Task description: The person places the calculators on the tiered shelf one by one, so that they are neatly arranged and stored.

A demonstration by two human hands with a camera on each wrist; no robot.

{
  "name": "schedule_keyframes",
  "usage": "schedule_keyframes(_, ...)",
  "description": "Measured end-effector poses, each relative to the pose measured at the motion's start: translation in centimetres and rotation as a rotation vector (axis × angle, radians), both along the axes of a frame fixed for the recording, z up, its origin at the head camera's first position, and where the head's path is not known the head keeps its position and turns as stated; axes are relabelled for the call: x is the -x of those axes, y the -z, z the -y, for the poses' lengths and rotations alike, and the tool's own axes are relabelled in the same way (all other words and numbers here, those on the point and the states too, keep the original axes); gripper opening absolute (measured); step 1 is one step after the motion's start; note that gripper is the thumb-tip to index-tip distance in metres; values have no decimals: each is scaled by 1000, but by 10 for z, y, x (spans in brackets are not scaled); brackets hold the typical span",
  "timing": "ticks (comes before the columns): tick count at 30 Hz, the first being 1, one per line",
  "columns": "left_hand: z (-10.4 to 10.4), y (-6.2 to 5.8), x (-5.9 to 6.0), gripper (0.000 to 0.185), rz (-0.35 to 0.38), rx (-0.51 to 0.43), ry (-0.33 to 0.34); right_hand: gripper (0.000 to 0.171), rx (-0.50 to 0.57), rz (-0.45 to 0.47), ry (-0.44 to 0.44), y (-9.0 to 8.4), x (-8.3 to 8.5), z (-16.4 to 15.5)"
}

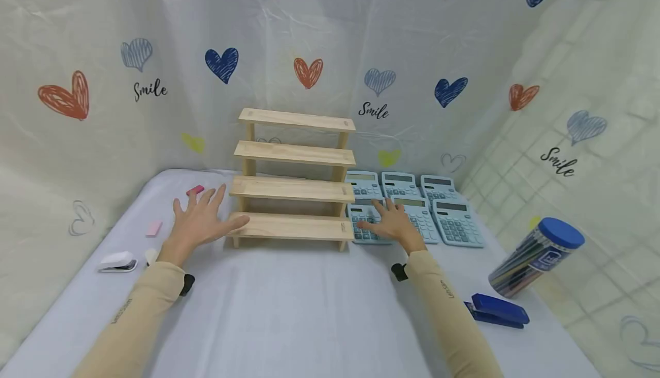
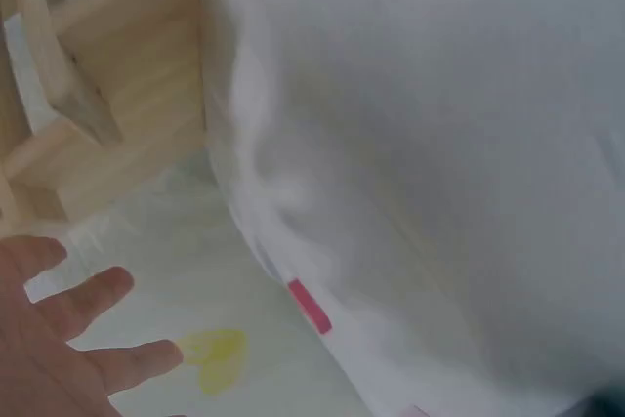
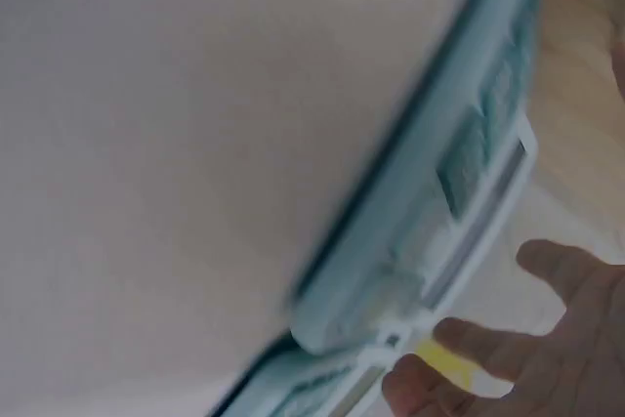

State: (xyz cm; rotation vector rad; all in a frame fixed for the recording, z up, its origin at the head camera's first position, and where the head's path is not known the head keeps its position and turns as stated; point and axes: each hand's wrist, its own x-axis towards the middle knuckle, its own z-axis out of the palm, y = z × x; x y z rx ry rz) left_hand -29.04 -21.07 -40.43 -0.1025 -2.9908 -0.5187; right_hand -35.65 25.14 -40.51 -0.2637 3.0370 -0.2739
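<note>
A light wooden tiered rack (image 1: 291, 226) with several steps stands in the middle of the table. My left hand (image 1: 198, 222) is spread at its left side, the thumb overlapping the lowest step's left end in the head view. In the left wrist view the same hand's fingers (image 2: 88, 305) reach out with nothing held. Over the light-blue calculators (image 1: 456, 223) right of the rack, my right hand (image 1: 394, 224) hovers with spread fingers and holds nothing. The right wrist view shows a calculator (image 3: 420, 202) close by, blurred, beside the fingers (image 3: 488, 344).
To the left lie a white stapler (image 1: 117, 262), a pink eraser-like block (image 1: 153, 229) and a darker pink piece (image 1: 195, 190). A blue-lidded tub of pencils (image 1: 533, 260) and a blue stapler (image 1: 497, 310) stand at the right. A heart-printed curtain (image 1: 309, 23) hangs behind the table.
</note>
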Motion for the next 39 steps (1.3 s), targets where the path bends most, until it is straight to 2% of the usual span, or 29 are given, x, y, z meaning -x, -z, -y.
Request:
schedule_keyframes(3,-6,1,-4,117,9,14,24,97,-47,38,20,7,0,14)
schedule_keyframes(6,-13,5,-7,115,4,35,43,92,-92,38,53,10,0,25)
schedule_keyframes(9,-18,10,-8,106,-8,62,68,92,-136,40,90,12,0,33)
schedule_keyframes(13,-19,15,-10,93,-7,77,88,96,-167,87,147,15,-1,41)
schedule_keyframes(20,-19,18,-8,79,-48,32,102,104,-188,124,189,14,-8,46)
schedule_keyframes(24,-23,23,-7,80,-20,-24,118,105,-183,158,186,11,-16,41)
schedule_keyframes(27,-22,23,-6,84,8,-53,120,106,-123,186,177,7,-18,36)
schedule_keyframes(33,-23,20,-6,82,29,-73,139,111,164,232,147,-9,-22,15)
schedule_keyframes(37,-24,18,-7,82,43,-97,151,109,274,190,135,-31,-20,6)
schedule_keyframes(39,-25,19,-7,83,43,-112,159,110,292,142,140,-44,-17,5)
